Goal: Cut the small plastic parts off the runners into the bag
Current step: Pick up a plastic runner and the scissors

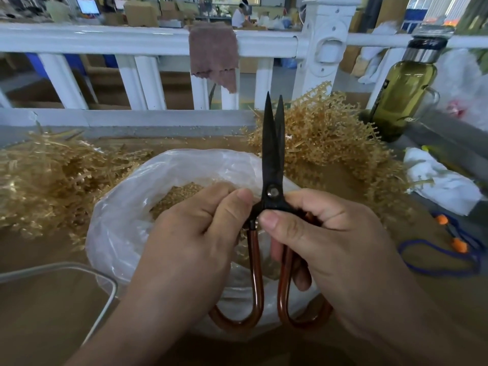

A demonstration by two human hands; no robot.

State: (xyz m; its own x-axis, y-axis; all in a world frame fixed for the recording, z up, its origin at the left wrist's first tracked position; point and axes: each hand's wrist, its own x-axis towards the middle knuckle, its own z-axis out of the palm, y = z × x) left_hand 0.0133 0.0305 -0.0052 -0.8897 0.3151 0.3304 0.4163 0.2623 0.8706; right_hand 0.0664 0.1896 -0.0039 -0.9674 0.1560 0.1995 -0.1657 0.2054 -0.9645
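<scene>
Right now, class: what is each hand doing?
Left hand: pinches the scissors near the pivot.
Right hand: grips the scissors' handle.

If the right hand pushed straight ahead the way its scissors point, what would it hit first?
Likely the right hand would drive the scissors into the runner pile behind the bag, though depth is unclear; the white railing lies beyond.

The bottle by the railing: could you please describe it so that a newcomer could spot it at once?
Follow the white railing across the back to the right, past its thick post. The bottle stands there, just beyond the right runner pile. Unlike the white rag near it, it is olive-green glass with a steel collar.
</scene>
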